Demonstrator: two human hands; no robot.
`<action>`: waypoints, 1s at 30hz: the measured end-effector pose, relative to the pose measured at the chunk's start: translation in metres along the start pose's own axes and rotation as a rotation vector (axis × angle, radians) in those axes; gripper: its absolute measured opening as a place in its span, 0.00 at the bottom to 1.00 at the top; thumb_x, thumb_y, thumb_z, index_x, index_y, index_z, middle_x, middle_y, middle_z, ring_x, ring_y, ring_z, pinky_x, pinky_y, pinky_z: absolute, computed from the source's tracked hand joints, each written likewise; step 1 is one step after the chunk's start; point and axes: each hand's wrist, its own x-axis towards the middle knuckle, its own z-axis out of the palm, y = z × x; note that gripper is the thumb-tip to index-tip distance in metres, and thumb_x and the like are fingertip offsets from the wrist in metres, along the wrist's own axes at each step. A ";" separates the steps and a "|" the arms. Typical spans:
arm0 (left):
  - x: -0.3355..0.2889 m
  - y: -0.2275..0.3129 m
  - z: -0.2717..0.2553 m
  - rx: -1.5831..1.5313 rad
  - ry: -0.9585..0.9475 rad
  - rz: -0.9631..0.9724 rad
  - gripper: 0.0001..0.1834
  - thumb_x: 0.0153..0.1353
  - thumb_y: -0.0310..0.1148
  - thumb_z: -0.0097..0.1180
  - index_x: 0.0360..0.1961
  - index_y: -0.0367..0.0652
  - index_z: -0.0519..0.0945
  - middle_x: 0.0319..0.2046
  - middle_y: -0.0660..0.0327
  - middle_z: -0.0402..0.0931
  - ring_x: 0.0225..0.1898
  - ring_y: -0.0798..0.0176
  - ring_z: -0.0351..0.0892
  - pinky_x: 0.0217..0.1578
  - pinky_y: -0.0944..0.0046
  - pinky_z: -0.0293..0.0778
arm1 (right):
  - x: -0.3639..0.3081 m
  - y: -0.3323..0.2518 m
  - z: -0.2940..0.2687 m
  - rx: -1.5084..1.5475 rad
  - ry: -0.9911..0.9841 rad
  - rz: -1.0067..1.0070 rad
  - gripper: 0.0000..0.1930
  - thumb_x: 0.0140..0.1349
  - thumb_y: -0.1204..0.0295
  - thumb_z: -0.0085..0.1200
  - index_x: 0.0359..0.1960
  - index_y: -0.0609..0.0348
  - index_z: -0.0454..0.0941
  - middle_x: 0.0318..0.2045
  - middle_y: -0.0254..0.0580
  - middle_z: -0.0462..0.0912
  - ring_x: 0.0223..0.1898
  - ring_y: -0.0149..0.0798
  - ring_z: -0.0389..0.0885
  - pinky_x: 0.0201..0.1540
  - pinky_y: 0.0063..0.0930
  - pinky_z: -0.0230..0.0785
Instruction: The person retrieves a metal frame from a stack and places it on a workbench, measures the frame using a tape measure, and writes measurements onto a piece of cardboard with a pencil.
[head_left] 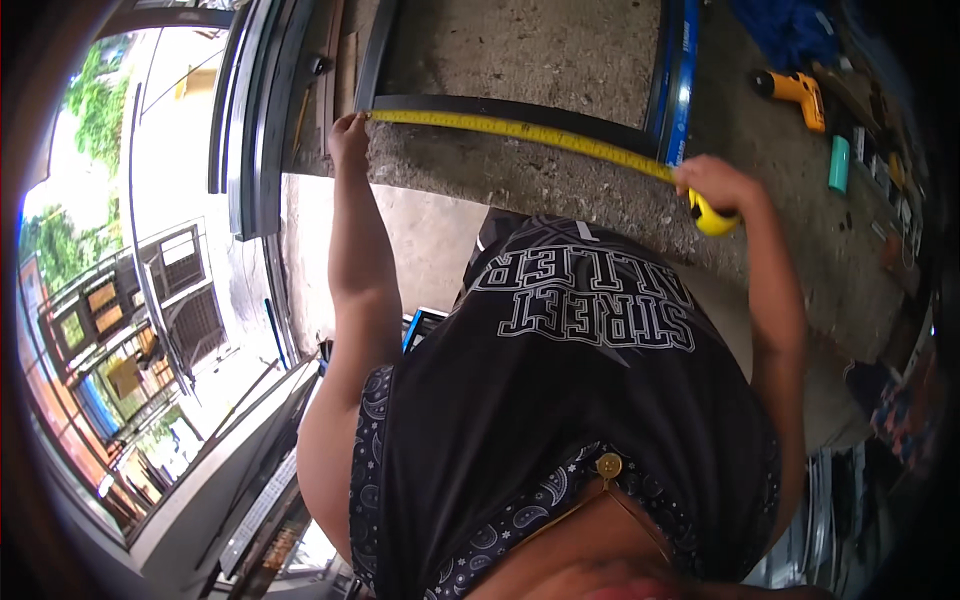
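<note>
A yellow tape measure blade (pixel 520 130) is drawn out along the near bar of a dark metal frame (pixel 480 103) lying on a rough concrete worktop. My left hand (pixel 349 137) pinches the blade's end at the frame's near left corner. At the other end, my right hand (pixel 717 184) is closed around the tape measure, its yellow case (pixel 712 216) showing below the fingers. Just beyond that hand, a blue bar (pixel 684 80) with markings lies along the frame's right side.
Right on the worktop (pixel 590 195) lie a yellow-orange drill-shaped power tool (pixel 800 96), a teal cylinder (pixel 838 164) and a blue cloth (pixel 790 28). Long metal profiles (pixel 258 120) extend past the left edge. More metal lengths (pixel 830 515) lie at lower right.
</note>
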 end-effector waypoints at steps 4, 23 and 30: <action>-0.049 -0.014 0.002 0.024 0.190 0.218 0.16 0.63 0.38 0.60 0.45 0.37 0.77 0.31 0.59 0.78 0.29 0.69 0.75 0.26 0.68 0.71 | -0.041 -0.009 0.049 0.074 0.013 -0.014 0.19 0.68 0.57 0.48 0.35 0.61 0.83 0.31 0.44 0.85 0.34 0.38 0.81 0.41 0.35 0.71; -0.108 0.012 0.013 0.308 -0.015 0.437 0.10 0.62 0.35 0.59 0.36 0.39 0.82 0.30 0.51 0.81 0.33 0.53 0.82 0.36 0.58 0.76 | 0.030 -0.104 0.131 -0.225 0.555 0.021 0.33 0.57 0.45 0.58 0.57 0.52 0.67 0.34 0.60 0.83 0.38 0.66 0.80 0.36 0.55 0.72; 0.003 -0.005 -0.082 0.830 0.468 0.323 0.26 0.54 0.52 0.64 0.42 0.39 0.80 0.42 0.44 0.77 0.51 0.40 0.73 0.52 0.48 0.70 | 0.077 -0.126 0.136 -0.615 0.548 0.066 0.32 0.56 0.52 0.61 0.58 0.53 0.68 0.35 0.55 0.84 0.40 0.59 0.83 0.50 0.51 0.70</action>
